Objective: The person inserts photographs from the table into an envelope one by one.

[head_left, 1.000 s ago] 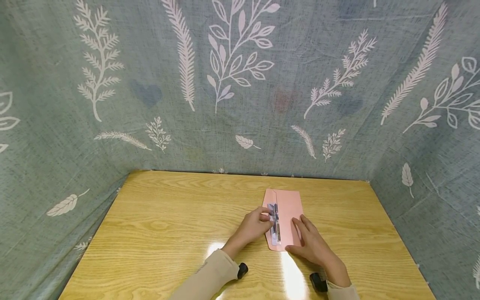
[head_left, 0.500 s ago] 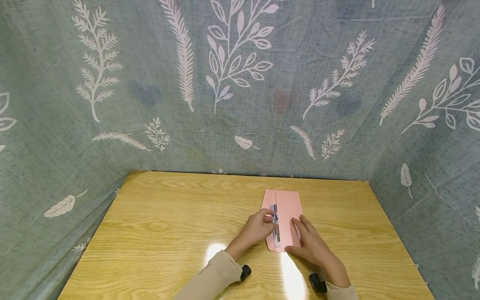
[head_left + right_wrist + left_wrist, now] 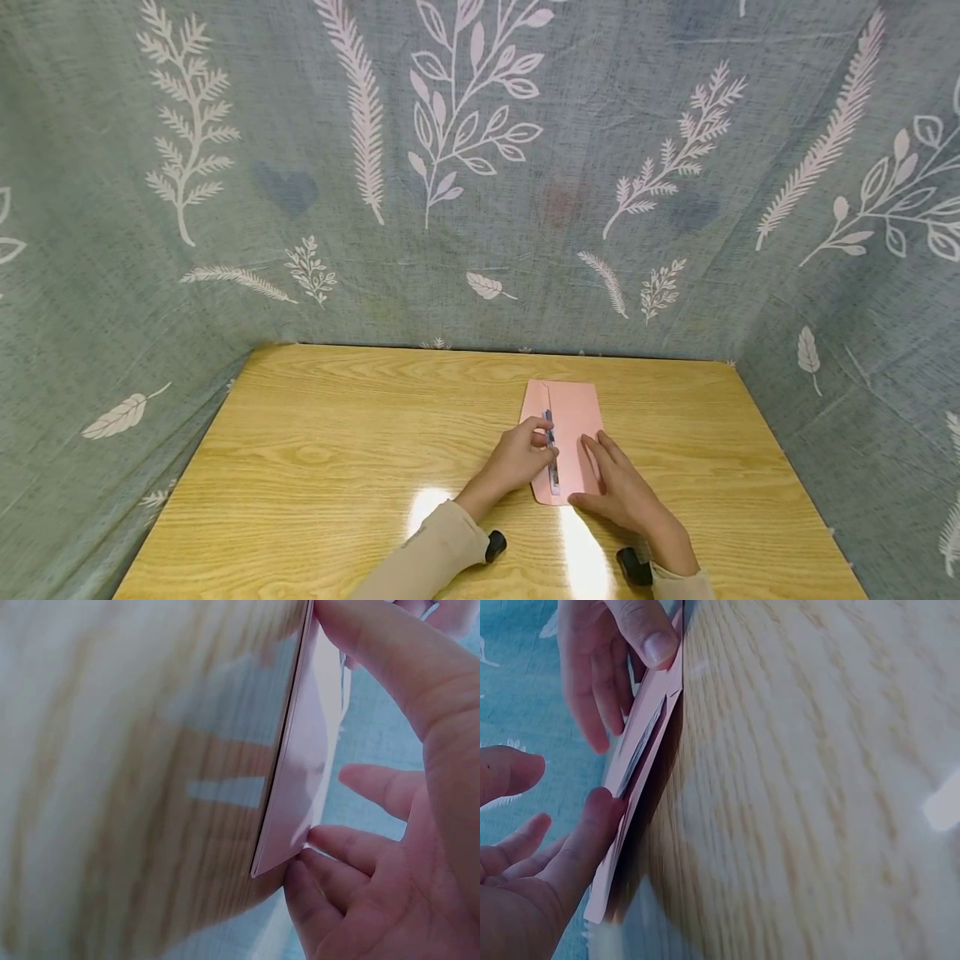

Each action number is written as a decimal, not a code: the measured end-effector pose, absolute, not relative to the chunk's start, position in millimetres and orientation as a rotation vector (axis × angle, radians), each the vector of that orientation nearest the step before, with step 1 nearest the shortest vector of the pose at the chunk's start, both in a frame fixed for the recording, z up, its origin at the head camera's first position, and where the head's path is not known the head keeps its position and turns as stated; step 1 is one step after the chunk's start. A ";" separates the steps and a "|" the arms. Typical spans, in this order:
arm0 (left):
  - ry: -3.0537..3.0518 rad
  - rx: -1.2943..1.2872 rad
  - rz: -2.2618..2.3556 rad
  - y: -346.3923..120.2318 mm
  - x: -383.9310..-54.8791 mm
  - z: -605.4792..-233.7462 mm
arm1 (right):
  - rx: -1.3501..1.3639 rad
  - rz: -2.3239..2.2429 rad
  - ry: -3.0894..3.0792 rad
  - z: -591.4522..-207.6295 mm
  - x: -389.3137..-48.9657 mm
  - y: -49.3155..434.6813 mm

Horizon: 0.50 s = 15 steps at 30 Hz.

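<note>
A pink envelope [image 3: 573,408] lies on the table with its flap [image 3: 534,404] spread out to the left. A card with a printed picture [image 3: 553,475] sits mostly inside its mouth, only a narrow strip showing. My left hand [image 3: 517,457] is at that strip; in the left wrist view its thumb [image 3: 600,806] pushes on the card's edge, the other fingers apart from it. My right hand [image 3: 626,492] steadies the envelope, thumb at the near edge and fingertips along the right side. In the right wrist view those fingers [image 3: 341,847] touch the envelope's side.
The wooden table [image 3: 360,417] reflects bright light near its front. A patterned grey-green cloth [image 3: 480,233] hangs behind and at both sides. A black wrist device shows at the left sleeve [image 3: 495,546] and another below the right wrist [image 3: 633,567].
The card has slid rightward into the envelope, its visible strip now narrower. My left hand has moved slightly right with it. The right hand keeps its place on the envelope.
</note>
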<state>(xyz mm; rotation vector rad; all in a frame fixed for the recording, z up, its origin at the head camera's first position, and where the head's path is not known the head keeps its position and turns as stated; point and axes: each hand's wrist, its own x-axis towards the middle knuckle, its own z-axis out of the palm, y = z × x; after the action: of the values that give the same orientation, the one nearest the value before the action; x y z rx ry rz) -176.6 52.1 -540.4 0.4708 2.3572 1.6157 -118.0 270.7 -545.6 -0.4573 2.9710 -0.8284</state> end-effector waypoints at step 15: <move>2.328 0.500 1.592 53.7 -177.7 -539.4 | -0.432 -0.804 2.938 -543.4 -119.7 269.4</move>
<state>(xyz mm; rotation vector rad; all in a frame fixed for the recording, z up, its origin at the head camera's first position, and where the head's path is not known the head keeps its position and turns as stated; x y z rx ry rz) -177.7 53.7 -539.4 0.4995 2.3285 1.5916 -119.7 269.4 -543.4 -0.4323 2.9378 -0.8038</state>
